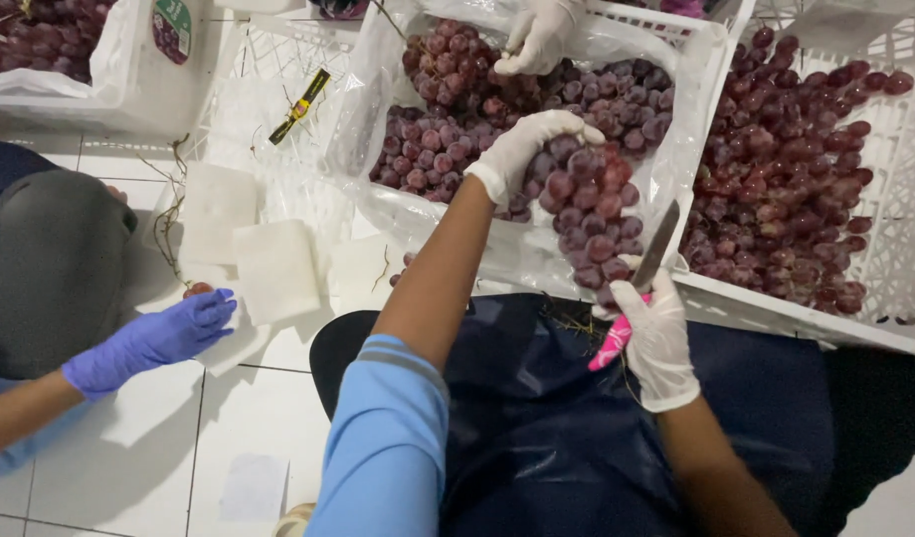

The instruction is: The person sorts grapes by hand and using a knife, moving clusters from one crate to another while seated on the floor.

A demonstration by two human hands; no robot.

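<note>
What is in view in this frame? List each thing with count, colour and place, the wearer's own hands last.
grape bunch: one, red-purple, held up over the lined crate's near edge
lined crate: one, white with clear plastic liner, centre top, full of grapes
right crate: one, white, right side, heaped with red grapes
left crate: one, white, top left, holding grapes
foam sheets: several, white, on the tiled floor at left
apron: one, dark blue, over the lap
blue-gloved hand: one, another person's, lower left
far gloved hand: one, white, another person's, top centre
left hand: white glove, gripping the bunch's top
right hand: white glove, holding pink-handled scissors
</note>
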